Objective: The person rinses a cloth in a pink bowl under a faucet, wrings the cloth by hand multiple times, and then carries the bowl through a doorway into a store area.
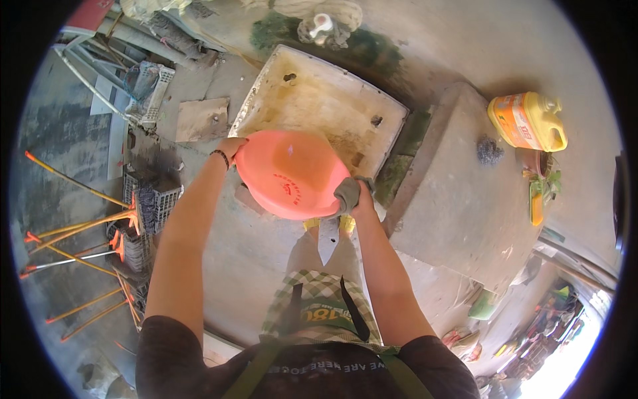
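A pink plastic basin [266,163] is held in front of me, tilted toward a stained, pale sink [299,73]. My left hand [232,147] grips the basin's left rim, with a dark bracelet at the wrist. At the right rim, my right hand [364,197] is closed around a grey cloth [346,194] pressed against the basin. The basin covers the near part of the sink. Whether anything is in the basin I cannot tell.
On the right, a concrete ledge [442,173] carries a yellow jug [525,121], a dark scouring pad [490,151] and a yellow-handled brush [536,203]. Several orange-handled brooms [86,223] stand at the left beside grey plastic crates [166,199]. A white tap [321,25] is above the sink.
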{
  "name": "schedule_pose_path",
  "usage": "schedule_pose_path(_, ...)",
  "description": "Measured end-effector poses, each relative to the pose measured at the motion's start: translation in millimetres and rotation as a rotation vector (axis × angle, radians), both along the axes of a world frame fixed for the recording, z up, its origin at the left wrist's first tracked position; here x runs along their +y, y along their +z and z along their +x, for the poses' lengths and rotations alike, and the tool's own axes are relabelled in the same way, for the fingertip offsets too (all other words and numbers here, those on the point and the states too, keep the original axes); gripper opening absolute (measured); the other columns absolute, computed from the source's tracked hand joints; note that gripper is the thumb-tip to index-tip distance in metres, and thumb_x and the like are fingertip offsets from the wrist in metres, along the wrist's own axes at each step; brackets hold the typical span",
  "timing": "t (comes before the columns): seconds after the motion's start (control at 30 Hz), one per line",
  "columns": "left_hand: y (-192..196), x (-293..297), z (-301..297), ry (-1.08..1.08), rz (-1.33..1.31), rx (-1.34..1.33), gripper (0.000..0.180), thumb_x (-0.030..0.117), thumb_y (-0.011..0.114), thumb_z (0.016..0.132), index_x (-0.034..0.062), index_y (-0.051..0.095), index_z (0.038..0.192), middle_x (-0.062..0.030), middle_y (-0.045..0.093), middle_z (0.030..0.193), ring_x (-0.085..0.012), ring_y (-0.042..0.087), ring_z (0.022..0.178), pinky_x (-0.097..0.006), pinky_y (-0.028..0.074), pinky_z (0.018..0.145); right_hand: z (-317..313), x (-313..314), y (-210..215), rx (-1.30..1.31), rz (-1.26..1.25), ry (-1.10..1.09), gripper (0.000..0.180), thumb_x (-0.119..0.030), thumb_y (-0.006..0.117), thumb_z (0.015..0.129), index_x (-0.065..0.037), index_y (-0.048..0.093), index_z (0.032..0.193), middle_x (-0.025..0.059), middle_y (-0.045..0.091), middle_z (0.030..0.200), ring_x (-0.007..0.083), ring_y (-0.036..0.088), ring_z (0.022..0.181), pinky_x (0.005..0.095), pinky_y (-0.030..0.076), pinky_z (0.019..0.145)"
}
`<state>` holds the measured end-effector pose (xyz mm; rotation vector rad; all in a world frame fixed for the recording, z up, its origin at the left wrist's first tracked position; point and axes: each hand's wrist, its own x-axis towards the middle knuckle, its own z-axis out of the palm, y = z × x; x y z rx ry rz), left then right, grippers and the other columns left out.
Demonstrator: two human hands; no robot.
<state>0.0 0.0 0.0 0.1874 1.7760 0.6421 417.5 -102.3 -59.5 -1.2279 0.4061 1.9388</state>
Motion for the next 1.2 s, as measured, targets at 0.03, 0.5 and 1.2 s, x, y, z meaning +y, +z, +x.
schedule_pose_path(0.03, 20, 12, 6, -0.022, -0.026, 0.016, 0.018, 0.011, 0.067, 0.079, -0.0023, 0.062, 0.091, -0.0086, 0.065, 0.078, -0.0165, 0.062, 0.060, -0.028, 0.052, 0.045, -6, 1, 8, 0.018, -0.024, -0.038, 0.028, -0.032, 0.049, 0.092, -0.008, 0.059, 0.101, 0.0056, 0.064, 0.095, 0.0223, 0.062, 0.089, 0.0405, 0.053, 0.083)
schedule_pose_path(0.5, 81, 152, 39, -0.265, 0.184, -0.001, 0.011, 0.004, 0.063, 0.075, 0.0014, 0.055, 0.068, -0.0048, 0.054, 0.062, -0.0108, 0.052, 0.048, -0.021, 0.039, 0.035, -36, 39, 115, 0.407, 0.039, -0.211, 0.034, -0.028, 0.045, 0.093, 0.001, 0.054, 0.108, 0.0155, 0.060, 0.107, 0.0308, 0.059, 0.101, 0.0532, 0.048, 0.091)
schedule_pose_path(1.2, 163, -128, 50, -0.019, -0.105, -0.222, 0.028, 0.018, 0.057, 0.087, 0.0008, 0.053, 0.109, -0.0139, 0.059, 0.109, -0.0277, 0.060, 0.103, -0.045, 0.052, 0.091, -20, 137, 199, -1.278, 0.690, 0.540, 0.056, -0.040, 0.070, 0.078, 0.002, 0.058, 0.112, 0.0228, 0.056, 0.119, 0.0344, 0.058, 0.106, 0.0413, 0.046, 0.087)
